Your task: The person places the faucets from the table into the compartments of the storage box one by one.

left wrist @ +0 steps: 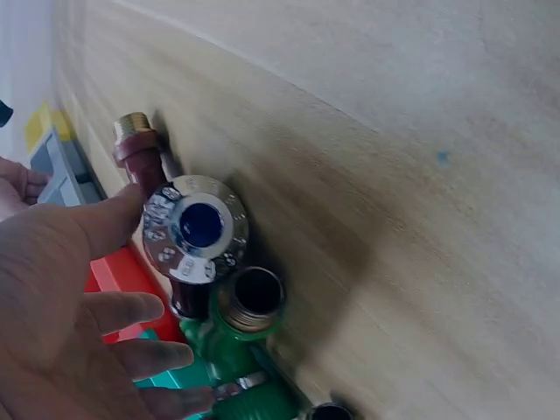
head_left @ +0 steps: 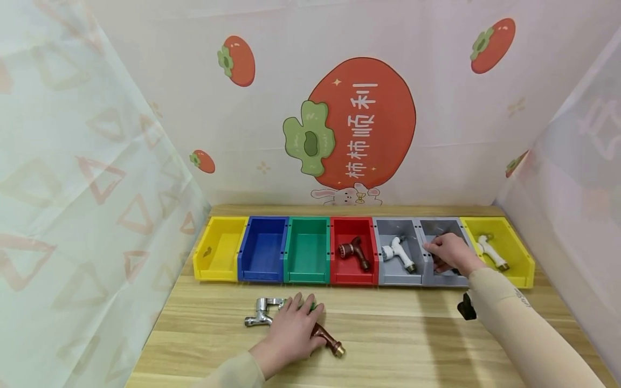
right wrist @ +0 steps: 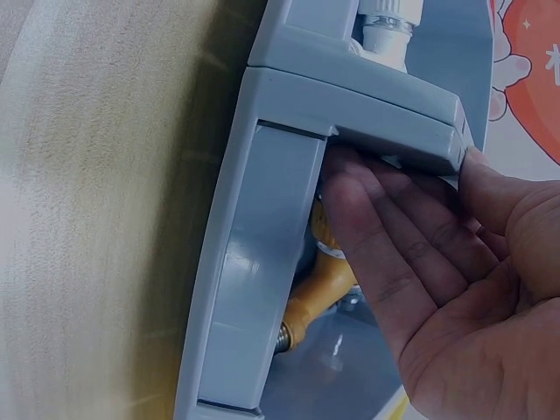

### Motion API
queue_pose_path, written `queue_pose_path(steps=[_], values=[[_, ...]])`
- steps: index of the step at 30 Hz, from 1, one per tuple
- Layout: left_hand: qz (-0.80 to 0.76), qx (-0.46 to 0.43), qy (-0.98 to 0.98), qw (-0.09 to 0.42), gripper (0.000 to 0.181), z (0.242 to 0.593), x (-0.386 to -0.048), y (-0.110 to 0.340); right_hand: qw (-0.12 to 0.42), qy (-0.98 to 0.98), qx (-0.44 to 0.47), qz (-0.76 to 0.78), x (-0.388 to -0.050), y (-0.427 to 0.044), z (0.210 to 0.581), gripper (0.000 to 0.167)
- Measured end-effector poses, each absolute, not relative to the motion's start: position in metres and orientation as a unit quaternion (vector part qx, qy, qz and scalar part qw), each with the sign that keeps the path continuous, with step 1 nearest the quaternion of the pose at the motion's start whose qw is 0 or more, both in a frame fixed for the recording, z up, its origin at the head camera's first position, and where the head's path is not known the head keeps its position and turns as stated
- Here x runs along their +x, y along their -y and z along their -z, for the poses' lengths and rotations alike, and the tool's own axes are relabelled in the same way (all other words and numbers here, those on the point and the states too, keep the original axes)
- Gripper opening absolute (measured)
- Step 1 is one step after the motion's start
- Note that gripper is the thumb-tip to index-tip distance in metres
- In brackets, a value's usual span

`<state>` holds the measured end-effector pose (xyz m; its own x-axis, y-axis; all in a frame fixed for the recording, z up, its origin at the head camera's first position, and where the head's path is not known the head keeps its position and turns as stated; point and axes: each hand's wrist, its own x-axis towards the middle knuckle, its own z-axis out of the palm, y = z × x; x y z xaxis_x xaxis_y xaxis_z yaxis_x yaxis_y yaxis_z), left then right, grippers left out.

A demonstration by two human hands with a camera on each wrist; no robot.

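Note:
My left hand point(head_left: 293, 330) lies with its fingers spread over a group of faucets on the table. Its thumb touches the brown faucet point(head_left: 331, 340), whose round handle end faces the left wrist camera. Beside that, partly covered by the fingers, is a green faucet point(left wrist: 229, 350). A chrome faucet point(head_left: 262, 312) lies to the hand's left. My right hand point(head_left: 452, 253) reaches into the right grey bin point(right wrist: 271, 236), fingers fairly straight along the divider and thumb at its rim. Below those fingers lies an orange-yellow faucet point(right wrist: 319, 297); the fingertips are hidden by the divider.
Along the back stand a yellow bin point(head_left: 199, 264), a blue bin point(head_left: 261, 276) and a green bin point(head_left: 306, 277). Another brown faucet point(head_left: 358, 253) lies in the red bin point(head_left: 354, 278), white faucets point(head_left: 400, 253) in the left grey bin and the right yellow bin point(head_left: 524, 264). Fabric-covered walls surround the table.

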<state>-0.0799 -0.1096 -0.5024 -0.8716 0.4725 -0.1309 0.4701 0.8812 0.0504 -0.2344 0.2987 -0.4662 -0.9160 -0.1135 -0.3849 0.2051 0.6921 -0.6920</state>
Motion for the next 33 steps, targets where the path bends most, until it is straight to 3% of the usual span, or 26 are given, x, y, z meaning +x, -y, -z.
queue_pose_path(steps=[9, 20, 28, 33], values=[[0.0, 0.244, -0.968, 0.05, 0.07, 0.507, -0.088, 0.114, 0.202, -0.897, 0.029, 0.392, -0.234, -0.298, 0.469, 0.031], [0.051, 0.245, -0.966, -0.069, 0.061, 0.509, -0.091, 0.116, 0.201, -0.898, 0.027, 0.39, -0.233, -0.297, 0.467, 0.033], [0.029, 0.249, -0.967, -0.036, 0.054, 0.512, -0.092, 0.112, 0.201, -0.899, 0.025, 0.388, -0.233, -0.298, 0.466, 0.032], [0.03, 0.242, -0.97, 0.007, 0.065, 0.51, -0.091, 0.103, 0.201, -0.898, 0.025, 0.39, -0.232, -0.299, 0.466, 0.032]])
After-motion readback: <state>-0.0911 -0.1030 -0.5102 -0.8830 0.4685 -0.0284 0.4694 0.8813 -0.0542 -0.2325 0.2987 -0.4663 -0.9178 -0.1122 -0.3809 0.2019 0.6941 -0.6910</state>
